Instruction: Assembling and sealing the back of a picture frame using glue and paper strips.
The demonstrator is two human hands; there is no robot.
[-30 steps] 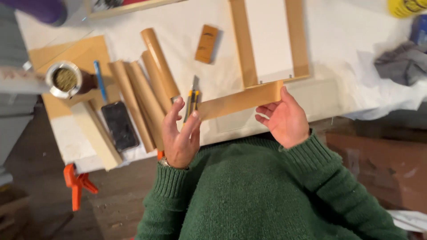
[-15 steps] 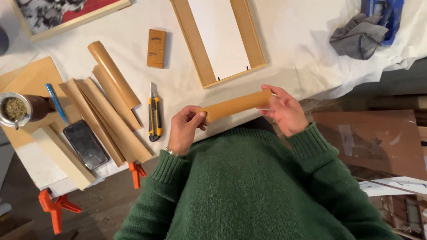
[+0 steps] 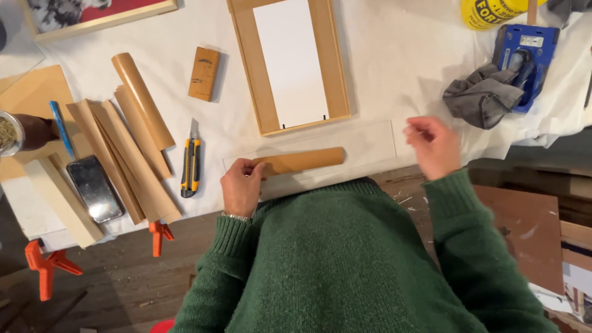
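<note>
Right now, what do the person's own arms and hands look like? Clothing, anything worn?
Both arms are covered by a dark green knitted sweater with ribbed cuffs at the wrists. The left hand and right hand are bare, with no gloves. A thin silver-coloured band, a bracelet or watch strap, shows at the left wrist, just above the cuff.

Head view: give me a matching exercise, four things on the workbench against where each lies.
Things:
1. brown paper roll
2. utility knife
3. grey rag
4. wooden frame

Places:
A. against the blue tool at far right
B. under the left hand, at the table's near edge
C. top centre, around a white panel
D. between the spare rolls and the left hand

Pairs: 1-B, 2-D, 3-A, 4-C
</note>
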